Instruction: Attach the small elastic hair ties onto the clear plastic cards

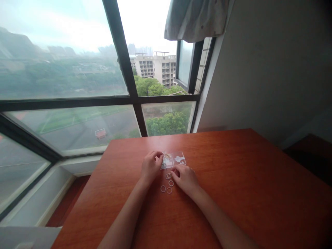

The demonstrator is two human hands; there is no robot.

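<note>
A small clear plastic box [169,162] with its lid [180,158] folded open lies on the table, with several small rings inside, some yellowish and some dark. My left hand [150,168] is closed at the box's left edge, thumb and fingers pinching it. Just in front of the box, several thin pale rings lie loose, among them one ring [169,190] nearest me and another ring [163,188] to its left. My right hand [185,177] is closed in a pinch beside two overlapping rings [168,176]. Whatever sits between its fingertips is too small to make out.
The reddish-brown wooden table [233,193] reaches up to the window. Dark window frames [77,102] run along the far and left sides, one pane standing open at right. A grey curtain [195,20] hangs above, and a plain wall [259,69] rises on the right.
</note>
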